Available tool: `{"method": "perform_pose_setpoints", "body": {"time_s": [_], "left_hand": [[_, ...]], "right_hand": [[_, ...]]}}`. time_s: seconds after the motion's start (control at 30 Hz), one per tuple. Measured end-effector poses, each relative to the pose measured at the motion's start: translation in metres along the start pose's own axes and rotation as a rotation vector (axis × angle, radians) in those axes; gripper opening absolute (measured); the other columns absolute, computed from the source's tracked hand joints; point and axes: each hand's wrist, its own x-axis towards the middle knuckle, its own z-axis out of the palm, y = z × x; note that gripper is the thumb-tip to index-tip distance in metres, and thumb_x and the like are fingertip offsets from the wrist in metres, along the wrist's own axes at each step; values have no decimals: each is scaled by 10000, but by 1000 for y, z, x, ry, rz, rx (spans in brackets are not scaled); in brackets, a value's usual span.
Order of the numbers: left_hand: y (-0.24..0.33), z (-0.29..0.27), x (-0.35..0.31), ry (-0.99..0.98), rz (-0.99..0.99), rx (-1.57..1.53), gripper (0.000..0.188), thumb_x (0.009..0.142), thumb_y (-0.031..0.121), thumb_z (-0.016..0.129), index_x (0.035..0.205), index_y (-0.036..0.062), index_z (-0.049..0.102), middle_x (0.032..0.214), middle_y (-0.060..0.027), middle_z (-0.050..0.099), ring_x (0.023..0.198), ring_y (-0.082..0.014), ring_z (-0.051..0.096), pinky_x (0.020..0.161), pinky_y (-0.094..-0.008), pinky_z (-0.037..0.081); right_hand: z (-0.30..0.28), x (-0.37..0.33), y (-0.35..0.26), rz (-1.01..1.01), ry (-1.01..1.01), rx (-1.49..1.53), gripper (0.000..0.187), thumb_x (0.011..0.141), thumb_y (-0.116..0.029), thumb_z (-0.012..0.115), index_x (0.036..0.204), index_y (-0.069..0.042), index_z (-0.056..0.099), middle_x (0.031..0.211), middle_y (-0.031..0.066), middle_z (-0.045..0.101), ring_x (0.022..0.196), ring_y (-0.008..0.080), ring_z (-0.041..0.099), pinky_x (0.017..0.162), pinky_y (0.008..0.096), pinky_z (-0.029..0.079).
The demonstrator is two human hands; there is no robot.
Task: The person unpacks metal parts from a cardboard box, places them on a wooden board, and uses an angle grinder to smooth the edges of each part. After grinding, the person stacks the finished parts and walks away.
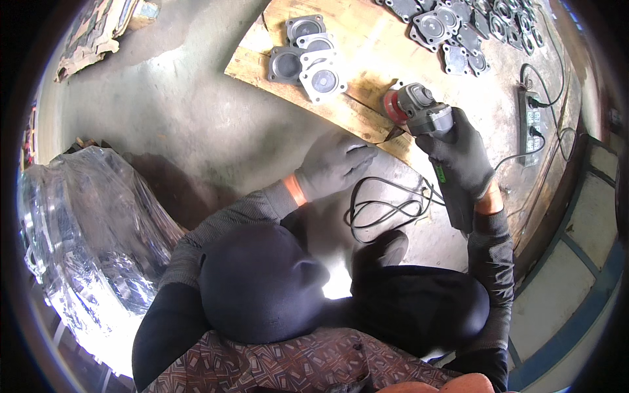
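My right hand (pixel 458 154), in a grey glove, is wrapped round the body of an angle grinder (pixel 429 119). The grinder's red disc (pixel 392 107) is over the near edge of the wooden tabletop (pixel 367 59); whether it touches anything cannot be made out. A small grey piece shows behind the disc, mostly hidden. Also gloved, my left hand (pixel 335 167) is stretched toward the table edge, its fingers extended, with nothing visible in it. Several square metal flange plates (pixel 323 80) lie in a group on the tabletop's left part.
More dark metal plates (pixel 434 27) are heaped at the far right of the table. A power strip (pixel 532 128) with plugged cords lies on the right. Looped black cable (pixel 386 213) hangs near my knees. Clear plastic wrap (pixel 85 242) covers something at left; torn cardboard (pixel 92 36) lies far left.
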Motion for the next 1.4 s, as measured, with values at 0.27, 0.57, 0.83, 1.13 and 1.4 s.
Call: {"method": "perform_pose_setpoints", "body": {"time_s": [0.27, 0.57, 0.83, 1.13, 1.4], "left_hand": [[-3, -17, 14, -65, -19, -3, 320, 939, 160, 800, 1258, 135, 801, 1144, -42, 758, 1014, -292, 726, 932, -443, 577], [21, 13, 121, -340, -303, 500, 962, 903, 557, 854, 1597, 10, 473, 1381, -193, 612, 1260, -372, 604, 1043, -512, 504], [37, 74, 122, -216, -65, 190, 850, 879, 346, 852, 1565, -13, 504, 1373, -231, 605, 1284, -434, 578, 1093, -543, 483], [22, 28, 131, -67, 46, 266, 667, 971, 433, 804, 1487, 49, 627, 1405, -194, 661, 1263, -395, 655, 1097, -516, 511], [-32, -76, 64, -122, -333, 590, 818, 809, 244, 927, 1506, 37, 553, 1490, -163, 503, 1465, -398, 465, 1169, -528, 500]], "right_hand": [[-9, -15, 32, -103, -29, 256, 595, 897, -182, 873, 1404, 5, 625, 1173, 94, 758, 969, 182, 737, 866, 342, 610], [-84, -95, 90, -40, 356, 842, 541, 1059, -391, 747, 1422, -9, 628, 1036, 91, 717, 807, 202, 726, 714, 353, 634], [-96, -126, 130, 4, 447, 944, 662, 1079, -509, 710, 1564, -73, 597, 1104, 78, 719, 928, 191, 715, 783, 358, 635], [-88, -106, 132, -89, 394, 901, 623, 1078, -465, 716, 1526, -44, 616, 1121, 101, 745, 900, 200, 746, 745, 354, 641], [-69, -96, 124, -70, 333, 916, 507, 1076, -401, 733, 1378, -6, 633, 1064, 136, 742, 811, 246, 759, 692, 393, 665]]}}
